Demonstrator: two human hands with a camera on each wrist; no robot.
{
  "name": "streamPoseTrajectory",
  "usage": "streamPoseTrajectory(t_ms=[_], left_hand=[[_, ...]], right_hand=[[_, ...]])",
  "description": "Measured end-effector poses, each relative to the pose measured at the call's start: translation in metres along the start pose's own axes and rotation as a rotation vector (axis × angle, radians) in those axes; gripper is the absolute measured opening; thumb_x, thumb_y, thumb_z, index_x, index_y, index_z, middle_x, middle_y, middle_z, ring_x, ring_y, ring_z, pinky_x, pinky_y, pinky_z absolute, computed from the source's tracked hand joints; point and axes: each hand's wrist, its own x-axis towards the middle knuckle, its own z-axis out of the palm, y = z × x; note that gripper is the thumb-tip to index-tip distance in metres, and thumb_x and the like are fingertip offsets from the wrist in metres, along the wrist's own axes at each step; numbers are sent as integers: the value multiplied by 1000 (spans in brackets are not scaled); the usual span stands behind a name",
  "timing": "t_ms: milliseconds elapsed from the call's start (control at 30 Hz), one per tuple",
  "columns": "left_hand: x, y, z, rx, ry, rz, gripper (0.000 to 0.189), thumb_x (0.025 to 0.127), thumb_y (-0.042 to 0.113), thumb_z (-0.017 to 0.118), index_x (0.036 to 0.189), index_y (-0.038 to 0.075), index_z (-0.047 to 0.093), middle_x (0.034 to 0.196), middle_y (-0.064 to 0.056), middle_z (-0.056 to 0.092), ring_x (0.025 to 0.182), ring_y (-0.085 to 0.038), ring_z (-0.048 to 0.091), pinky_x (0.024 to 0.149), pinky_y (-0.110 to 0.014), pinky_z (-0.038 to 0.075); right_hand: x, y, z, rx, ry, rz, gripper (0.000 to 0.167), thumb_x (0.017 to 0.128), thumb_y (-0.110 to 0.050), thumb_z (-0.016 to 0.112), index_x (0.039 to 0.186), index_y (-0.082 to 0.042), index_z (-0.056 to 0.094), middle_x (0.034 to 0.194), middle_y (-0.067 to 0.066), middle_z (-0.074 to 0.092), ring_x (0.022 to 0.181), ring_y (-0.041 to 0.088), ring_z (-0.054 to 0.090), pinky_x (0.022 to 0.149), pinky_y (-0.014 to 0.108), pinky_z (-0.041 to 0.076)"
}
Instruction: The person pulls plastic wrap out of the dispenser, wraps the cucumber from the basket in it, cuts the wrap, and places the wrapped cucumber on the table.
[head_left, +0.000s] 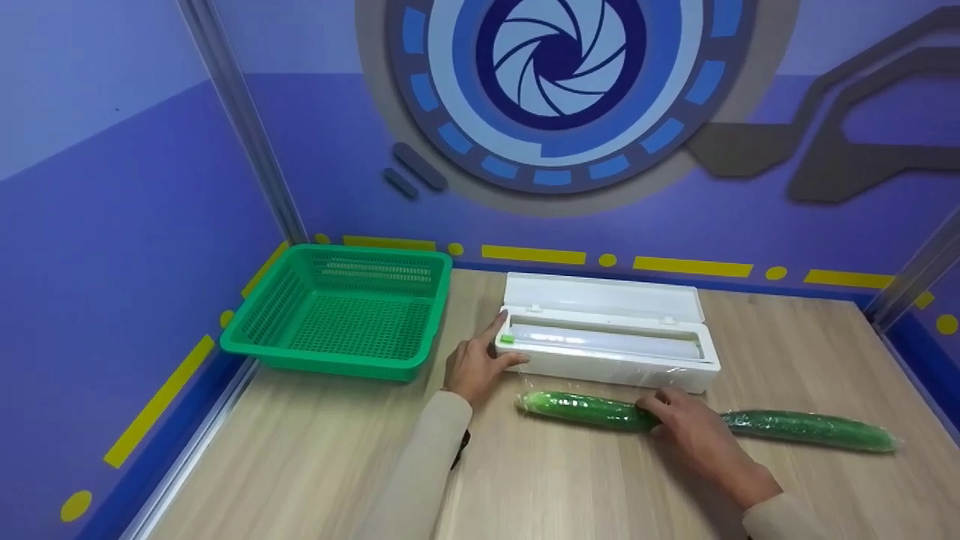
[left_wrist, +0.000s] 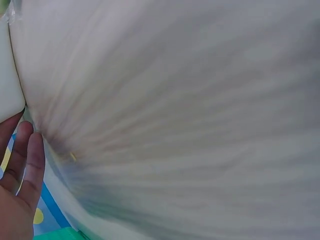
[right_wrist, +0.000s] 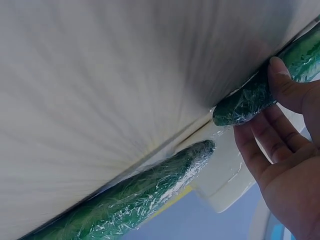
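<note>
My left hand [head_left: 476, 367] grips the left end of a white cling film dispenser [head_left: 607, 369], thumb at its front and fingers along its end. In the left wrist view, the fingers [left_wrist: 33, 162] reach to the dispenser's corner [left_wrist: 10, 85]. Inside the dispenser lies a roll of clear film [head_left: 600, 341]. In front of it, my right hand [head_left: 694, 431] holds a film-wrapped cucumber [head_left: 574, 409] near its right end, thumb and fingers on either side in the right wrist view. A second wrapped cucumber [head_left: 814, 429] lies to the right of that hand.
A green plastic basket [head_left: 330, 364] stands at the back left of the wooden table [head_left: 555, 487]. The dispenser's hinged lid [head_left: 600, 295] is raised toward the back wall. Purple walls [head_left: 315, 150] border the table at the back and sides.
</note>
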Motion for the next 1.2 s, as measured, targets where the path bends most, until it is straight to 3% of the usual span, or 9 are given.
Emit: streamPoseTrajectory(t_ms=[267, 500, 800, 967, 1200], left_hand=[[-2, -3, -4, 28, -29, -11, 89, 86, 57, 81, 162, 28, 46, 69, 9, 41, 66, -9, 40, 61, -29, 37], [0, -3, -14, 49, -15, 14, 89, 85, 56, 83, 160, 24, 49, 65, 9, 31, 62, -9, 31, 59, -31, 31], [10, 7, -14, 165, -59, 42, 91, 82, 66, 79, 159, 24, 51, 62, 9, 25, 59, -8, 23, 55, -29, 25], [11, 6, -14, 131, -36, 28, 91, 82, 63, 81, 158, 23, 52, 63, 9, 23, 60, -9, 22, 56, -30, 24], [2, 0, -5, 25, -6, 42, 89, 82, 55, 86, 158, 22, 52, 64, 9, 26, 62, -9, 28, 58, -29, 30]], right_hand=[[1, -3, 3, -1, -15, 12, 53, 70, 3, 93, 115, -14, 72, 99, 5, 62, 83, 22, 63, 71, 41, 56], [6, -7, 1, -10, -19, 12, 57, 70, 6, 92, 118, -15, 71, 98, 7, 63, 82, 24, 63, 67, 42, 55], [20, 0, -22, -20, -199, 23, 43, 78, 8, 87, 108, -17, 69, 96, 2, 59, 79, 17, 56, 63, 38, 53], [25, 2, -24, -24, -209, -1, 44, 78, 9, 88, 106, -16, 66, 94, 1, 58, 76, 16, 53, 62, 37, 51], [10, 3, -17, 11, -186, -28, 46, 75, 1, 92, 109, -18, 66, 103, 3, 60, 82, 19, 58, 66, 42, 53]])
